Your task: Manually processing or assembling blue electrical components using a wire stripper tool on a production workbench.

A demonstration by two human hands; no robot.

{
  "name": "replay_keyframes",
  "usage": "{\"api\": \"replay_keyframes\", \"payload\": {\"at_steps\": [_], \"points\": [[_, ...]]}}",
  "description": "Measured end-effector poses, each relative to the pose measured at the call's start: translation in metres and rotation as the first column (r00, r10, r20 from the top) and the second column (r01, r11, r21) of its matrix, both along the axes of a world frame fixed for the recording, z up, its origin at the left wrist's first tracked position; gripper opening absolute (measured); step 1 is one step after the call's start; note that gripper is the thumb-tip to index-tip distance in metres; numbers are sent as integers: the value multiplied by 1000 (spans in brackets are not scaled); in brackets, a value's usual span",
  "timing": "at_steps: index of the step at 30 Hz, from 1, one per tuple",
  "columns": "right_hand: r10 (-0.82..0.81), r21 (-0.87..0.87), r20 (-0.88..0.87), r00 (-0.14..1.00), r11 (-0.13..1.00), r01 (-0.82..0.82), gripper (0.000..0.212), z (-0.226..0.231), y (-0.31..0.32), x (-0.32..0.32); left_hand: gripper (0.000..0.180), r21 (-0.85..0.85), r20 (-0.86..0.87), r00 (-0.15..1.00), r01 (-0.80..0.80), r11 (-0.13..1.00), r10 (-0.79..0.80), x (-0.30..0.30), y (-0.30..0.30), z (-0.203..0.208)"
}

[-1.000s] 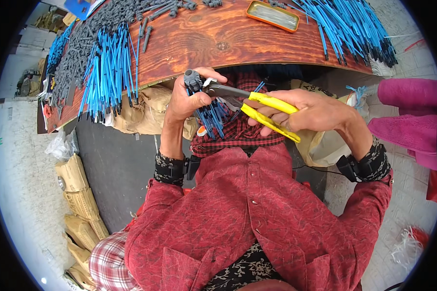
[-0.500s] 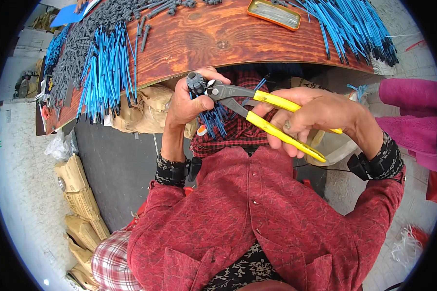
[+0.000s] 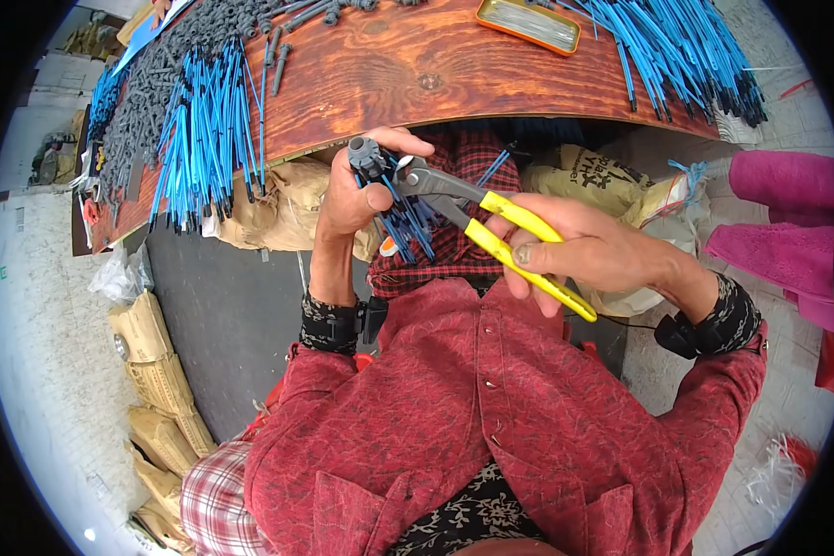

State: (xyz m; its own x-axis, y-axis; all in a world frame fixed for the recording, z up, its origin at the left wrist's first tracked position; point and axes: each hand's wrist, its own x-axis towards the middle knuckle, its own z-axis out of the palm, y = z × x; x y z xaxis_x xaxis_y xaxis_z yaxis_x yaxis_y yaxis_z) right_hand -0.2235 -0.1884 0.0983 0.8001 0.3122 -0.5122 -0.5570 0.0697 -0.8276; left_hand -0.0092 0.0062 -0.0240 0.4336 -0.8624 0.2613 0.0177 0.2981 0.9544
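An open tin (image 3: 529,38) near the table's far side holds thin, pale strips; a printed sack (image 3: 579,181) beneath the table hides its contents, as does a brown bag (image 3: 278,218) to its left. The table (image 3: 389,74) has a curved near edge, and the left blue bundle (image 3: 208,130) hangs over it; the right blue bundle (image 3: 672,56) reaches close to it. Wood shows between the two bundles. Both hands work on the near side of that edge, above the lap. The left hand (image 3: 347,199) is curled around one gray fitting (image 3: 366,154), thumb in front, with dark blue rods (image 3: 408,230) hanging below, too overlapped to count. The right hand (image 3: 588,250) is wrapped around the yellow handles of one pair of pliers (image 3: 492,244); the handles stand apart, and the steel head sits right beside the fitting, though whether it bites anything cannot be told. Two gray plugs (image 3: 281,69) lie side by side near the left bundle. Two pink cloths (image 3: 788,178) are at far right.
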Motion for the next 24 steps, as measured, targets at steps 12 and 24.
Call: {"api": "replay_keyframes", "payload": {"at_steps": [12,24], "points": [[54,-6,153,987,999,-54,55,-2,-16,7,103,25,-85,996,36,999,-33,-1,1,-4],[134,-21,47,990,991,-134,44,12,-24,18,88,53,-14,999,49,997,-48,5,3,-4]]}}
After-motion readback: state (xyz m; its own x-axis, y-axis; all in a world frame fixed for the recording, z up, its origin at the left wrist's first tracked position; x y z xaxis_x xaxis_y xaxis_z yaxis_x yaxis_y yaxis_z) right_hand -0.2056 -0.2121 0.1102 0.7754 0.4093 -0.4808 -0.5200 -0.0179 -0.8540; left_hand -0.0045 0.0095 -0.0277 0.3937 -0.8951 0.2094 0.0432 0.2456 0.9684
